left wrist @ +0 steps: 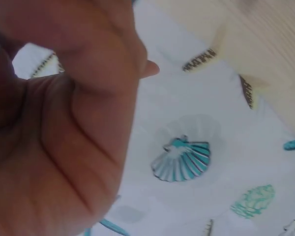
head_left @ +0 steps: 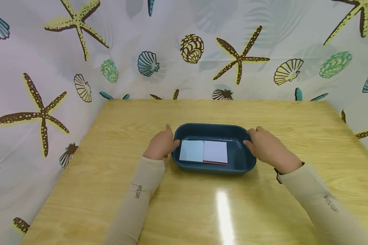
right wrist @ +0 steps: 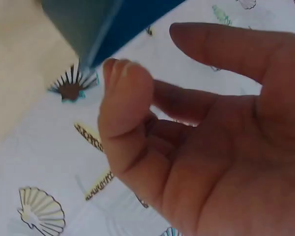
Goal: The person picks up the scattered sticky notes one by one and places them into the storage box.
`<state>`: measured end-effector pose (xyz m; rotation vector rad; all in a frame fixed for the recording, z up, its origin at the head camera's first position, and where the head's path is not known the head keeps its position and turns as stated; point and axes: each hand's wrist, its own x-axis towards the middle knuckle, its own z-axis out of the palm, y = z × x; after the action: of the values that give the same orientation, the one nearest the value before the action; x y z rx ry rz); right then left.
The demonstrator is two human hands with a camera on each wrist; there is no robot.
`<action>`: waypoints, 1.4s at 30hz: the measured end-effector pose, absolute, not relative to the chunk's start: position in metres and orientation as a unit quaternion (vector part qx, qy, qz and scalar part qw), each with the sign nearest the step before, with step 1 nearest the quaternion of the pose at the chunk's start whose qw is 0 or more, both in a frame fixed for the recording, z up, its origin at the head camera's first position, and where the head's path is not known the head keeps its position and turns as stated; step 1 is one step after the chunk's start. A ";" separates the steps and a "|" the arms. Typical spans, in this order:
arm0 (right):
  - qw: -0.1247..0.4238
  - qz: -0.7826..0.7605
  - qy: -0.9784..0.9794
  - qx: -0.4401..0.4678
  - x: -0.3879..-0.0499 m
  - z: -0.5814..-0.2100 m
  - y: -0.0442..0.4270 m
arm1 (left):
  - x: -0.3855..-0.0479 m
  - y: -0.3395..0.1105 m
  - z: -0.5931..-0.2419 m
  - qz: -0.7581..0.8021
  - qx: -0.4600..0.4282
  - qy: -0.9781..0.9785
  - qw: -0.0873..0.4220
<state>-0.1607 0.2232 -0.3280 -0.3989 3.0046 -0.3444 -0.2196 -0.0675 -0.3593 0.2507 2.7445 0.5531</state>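
A dark blue oval-cornered storage bin (head_left: 214,168) is at the middle of the wooden table in the head view. Two square stacks of paper lie side by side inside it, a pale blue stack (head_left: 191,150) and a pale lavender stack (head_left: 215,152) with coloured edges beneath. My left hand (head_left: 162,143) grips the bin's left end, thumb over the rim. At the right end my right hand (head_left: 270,149) holds the rim, thumb inward. The right wrist view shows a bin corner (right wrist: 101,29) beside the curled fingers (right wrist: 125,108). Whether the bin touches the table is unclear.
The wooden table (head_left: 125,119) extends around the bin on all sides. A white cloth (head_left: 178,20) printed with starfish and shells hangs behind the table and along its sides. Bright glare (head_left: 224,217) falls on the near tabletop.
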 end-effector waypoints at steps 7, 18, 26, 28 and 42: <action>0.044 -0.138 0.984 -0.101 -0.139 -0.353 0.213 | -0.199 -0.071 -0.357 0.122 0.133 0.978 0.109; 0.045 -0.226 0.970 -0.074 -0.171 -0.362 0.226 | -0.231 -0.058 -0.361 0.093 0.128 0.984 0.082; 0.036 -0.255 0.965 -0.042 -0.210 -0.364 0.239 | -0.271 -0.045 -0.366 0.089 0.114 0.986 0.079; 0.038 -0.273 0.961 -0.030 -0.219 -0.364 0.241 | -0.281 -0.043 -0.369 0.100 0.101 0.987 0.078; -0.104 -0.242 0.965 -0.015 -0.222 -0.365 0.220 | -0.270 -0.035 -0.381 0.167 0.079 0.980 -0.077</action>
<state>-0.2222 0.2200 -0.3648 -0.0497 3.2491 -0.8139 -0.2697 -0.0349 -0.3813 0.2602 3.2390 0.5513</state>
